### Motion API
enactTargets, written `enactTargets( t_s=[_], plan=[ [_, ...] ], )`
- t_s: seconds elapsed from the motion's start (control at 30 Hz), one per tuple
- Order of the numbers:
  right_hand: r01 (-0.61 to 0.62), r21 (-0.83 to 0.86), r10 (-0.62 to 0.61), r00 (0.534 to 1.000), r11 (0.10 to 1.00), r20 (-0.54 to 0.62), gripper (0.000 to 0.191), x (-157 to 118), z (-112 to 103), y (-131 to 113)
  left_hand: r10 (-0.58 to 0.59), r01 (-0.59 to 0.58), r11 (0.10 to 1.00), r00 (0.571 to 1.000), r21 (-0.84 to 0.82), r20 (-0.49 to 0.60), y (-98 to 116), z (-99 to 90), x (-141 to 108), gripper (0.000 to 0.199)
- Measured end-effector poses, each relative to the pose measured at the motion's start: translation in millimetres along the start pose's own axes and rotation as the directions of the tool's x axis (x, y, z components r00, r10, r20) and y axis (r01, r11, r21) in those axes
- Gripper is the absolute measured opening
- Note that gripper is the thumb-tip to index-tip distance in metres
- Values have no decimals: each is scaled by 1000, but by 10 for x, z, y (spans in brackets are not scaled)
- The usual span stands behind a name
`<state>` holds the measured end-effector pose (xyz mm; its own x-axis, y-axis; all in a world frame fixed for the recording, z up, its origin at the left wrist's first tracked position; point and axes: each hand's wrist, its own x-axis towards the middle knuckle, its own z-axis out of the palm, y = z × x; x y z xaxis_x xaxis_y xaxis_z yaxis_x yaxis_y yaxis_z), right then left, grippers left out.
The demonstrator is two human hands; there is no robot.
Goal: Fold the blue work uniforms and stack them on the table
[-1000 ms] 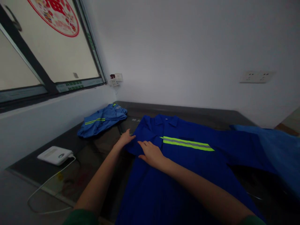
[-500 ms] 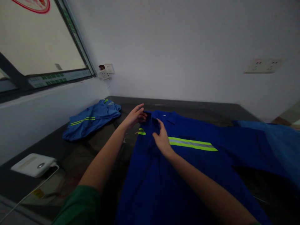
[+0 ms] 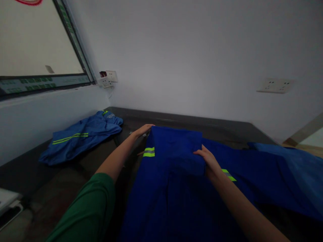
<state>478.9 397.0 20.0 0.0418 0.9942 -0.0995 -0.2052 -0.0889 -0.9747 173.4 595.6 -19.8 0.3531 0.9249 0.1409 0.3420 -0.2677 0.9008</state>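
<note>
A dark blue work jacket with yellow-green and grey reflective strips lies over the dark table. Its collar part is folded or covered by a raised flap of cloth. At the flap's far left corner is my left hand, its fingers closed on the fabric's edge. My right hand pinches the flap's right side, thumb on top and the other fingers behind the cloth. To the right, one sleeve of the jacket stretches across the table toward a lighter blue garment.
Another blue garment with yellow-green lines lies crumpled at the left against the wall. A white device sits at the left edge. The lighter blue cloth lies far right. Sockets are on the wall behind the table.
My right hand has moved right, drawing a flap of the jacket over its collar and chest strip. My left hand has closed on the jacket's far left edge. The view has shifted slightly.
</note>
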Motion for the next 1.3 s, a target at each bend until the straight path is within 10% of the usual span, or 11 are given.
enactTargets(
  t_s=[0.17,0.83,1.07,1.3],
  plan=[
    [-109,25,111,989,994,-93,57,5,-56,63,-33,35,994,999,-107,16,-239,68,-44,64],
    [-186,49,191,973,981,-130,88,-233,-274,309,70,-75,966,997,249,28,-369,76,186,36],
    [-91,-170,113,985,981,126,87,-509,-247,325,153,-136,954,987,266,-41,-384,19,76,32],
    [5,-153,12,994,988,112,87,-485,-150,172,88,-78,995,982,68,-166,-363,181,127,38]
  ],
)
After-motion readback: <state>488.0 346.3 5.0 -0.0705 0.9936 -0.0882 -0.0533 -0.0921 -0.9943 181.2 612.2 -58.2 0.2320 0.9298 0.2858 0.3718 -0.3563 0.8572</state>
